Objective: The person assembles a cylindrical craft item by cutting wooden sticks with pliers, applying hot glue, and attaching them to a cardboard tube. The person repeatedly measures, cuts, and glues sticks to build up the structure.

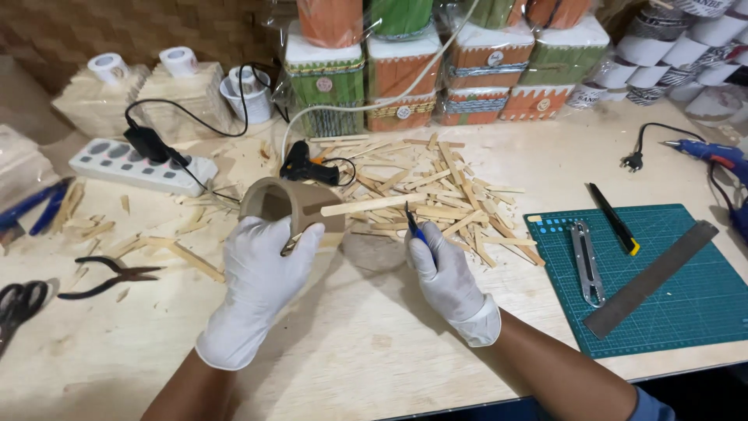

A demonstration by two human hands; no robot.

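Left grip: gloved left hand [261,284] wraps its fingers around a brown cardboard tube [282,204], open mouth facing the camera.
Stick: a flat wooden stick [374,205] lies across the tube's top, long axis left to right, free end pointing right.
Right grip: gloved right hand [446,274] pinches a blue-handled pen [414,228], tip up.
Behind: loose wooden sticks [436,191] on the table [374,343].
Far right: green cutting mat [686,296], steel ruler [653,277].

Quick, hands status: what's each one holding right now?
Left hand: closed around the cardboard ring, with a wooden stick lying across its top.
Right hand: closed on a thin blue tool; what kind cannot be told.
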